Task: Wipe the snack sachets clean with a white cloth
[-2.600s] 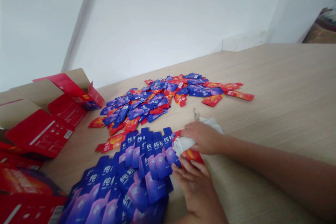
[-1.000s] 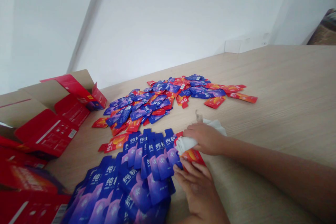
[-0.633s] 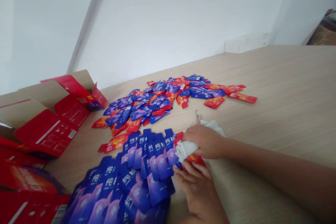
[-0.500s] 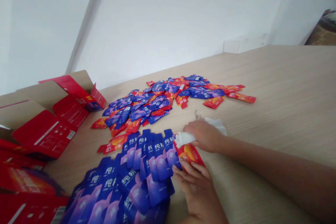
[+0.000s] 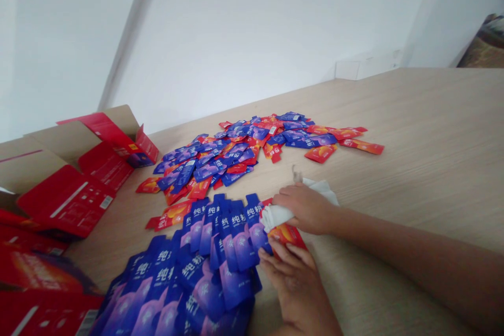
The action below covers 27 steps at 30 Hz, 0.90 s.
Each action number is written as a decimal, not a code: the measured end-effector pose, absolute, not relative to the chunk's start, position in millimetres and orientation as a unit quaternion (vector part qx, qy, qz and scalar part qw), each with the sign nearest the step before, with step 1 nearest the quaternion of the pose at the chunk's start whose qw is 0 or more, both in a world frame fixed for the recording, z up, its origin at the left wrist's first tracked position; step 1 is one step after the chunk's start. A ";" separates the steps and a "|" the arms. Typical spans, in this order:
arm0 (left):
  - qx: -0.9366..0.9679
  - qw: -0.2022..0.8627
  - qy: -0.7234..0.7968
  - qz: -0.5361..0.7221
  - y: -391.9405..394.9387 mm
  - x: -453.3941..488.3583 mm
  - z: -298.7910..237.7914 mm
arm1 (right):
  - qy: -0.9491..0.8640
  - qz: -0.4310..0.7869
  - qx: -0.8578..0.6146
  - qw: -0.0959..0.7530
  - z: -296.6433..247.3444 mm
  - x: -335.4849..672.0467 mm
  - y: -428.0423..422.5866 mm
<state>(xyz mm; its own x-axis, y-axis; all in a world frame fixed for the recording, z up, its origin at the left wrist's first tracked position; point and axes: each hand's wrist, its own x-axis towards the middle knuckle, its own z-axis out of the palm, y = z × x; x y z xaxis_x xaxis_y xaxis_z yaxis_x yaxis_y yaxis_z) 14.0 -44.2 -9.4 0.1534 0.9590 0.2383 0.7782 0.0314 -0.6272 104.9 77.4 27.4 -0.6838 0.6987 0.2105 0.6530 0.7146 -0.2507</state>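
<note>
Cloth [image 5: 277, 218]: bunched in the right hand [image 5: 305, 207], which is closed around it; its folded front is laid over the upper part of the red pouch [image 5: 286, 235], and its loose end trails on the tabletop [image 5: 413, 131].
Left hand [image 5: 293, 283]: fingers spread and rested on the red pouch's lower end; nothing is clasped, and the pouch seems to be steadied there.
Wiping: judged to be the step in hand; best done with light, short strokes drawn away from the left fingers, so that the pouch is not creased or dragged.
Blue pouches [image 5: 240, 241]: laid in overlapping rows just left of the red pouch; they should not be snagged by the fold. Whether edges overlap cannot be told.
Pile [image 5: 232, 147]: red and blue pouches, heaped loosely beyond the rows.
Boxes [image 5: 66, 199]: red, one with its flaps opened, set at the left.
</note>
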 end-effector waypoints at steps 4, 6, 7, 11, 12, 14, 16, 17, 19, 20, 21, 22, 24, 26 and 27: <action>-0.675 0.356 -0.635 0.119 -44.1 12.9 -10.5 | -0.888 0.063 -0.425 0.165 28.2 109.9 82.1; -0.681 0.347 -0.634 0.119 -44.1 12.6 -11.4 | -0.879 0.062 -0.424 0.210 29.6 109.9 78.5; -0.684 0.341 -0.634 0.121 -44.1 12.7 -11.9 | -0.881 0.063 -0.410 0.229 30.3 108.9 75.6; -0.684 0.321 -0.643 0.122 -43.4 14.6 -15.3 | -0.929 0.088 -0.304 0.191 29.9 103.0 67.5; -0.680 0.317 -0.650 0.124 -43.2 15.2 -16.0 | -0.935 0.090 -0.298 0.173 29.1 102.3 68.0; -0.674 0.316 -0.656 0.124 -42.9 15.9 -16.9 | -0.929 0.081 -0.329 0.152 27.5 103.0 72.3; -0.674 0.322 -0.653 0.122 -42.8 15.6 -16.6 | -0.911 0.066 -0.380 0.143 26.5 106.3 78.5; -0.677 0.324 -0.649 0.121 -42.7 15.2 -16.2 | -0.904 0.062 -0.400 0.141 26.4 108.3 81.1; -0.680 0.321 -0.648 0.120 -42.8 14.4 -15.1 | -0.894 0.058 -0.418 0.151 27.2 111.2 83.2; -0.680 0.319 -0.649 0.120 -43.0 14.2 -14.6 | -0.891 0.059 -0.418 0.165 27.8 111.7 82.4; -0.681 0.316 -0.649 0.120 -43.1 14.1 -14.1 | -0.893 0.064 -0.408 0.181 28.5 111.3 80.4; -0.684 0.314 -0.648 0.119 -43.3 14.2 -13.7 | -0.898 0.070 -0.390 0.193 29.0 110.1 77.7; -0.689 0.308 -0.645 0.118 -43.6 14.7 -12.8 | -0.918 0.082 -0.338 0.192 29.4 106.4 72.0; -0.690 0.306 -0.645 0.120 -43.8 15.3 -11.8 | -0.934 0.087 -0.304 0.168 28.9 103.0 69.1; -0.687 0.309 -0.646 0.123 -43.8 15.6 -11.4 | -0.936 0.084 -0.305 0.155 28.3 102.2 69.4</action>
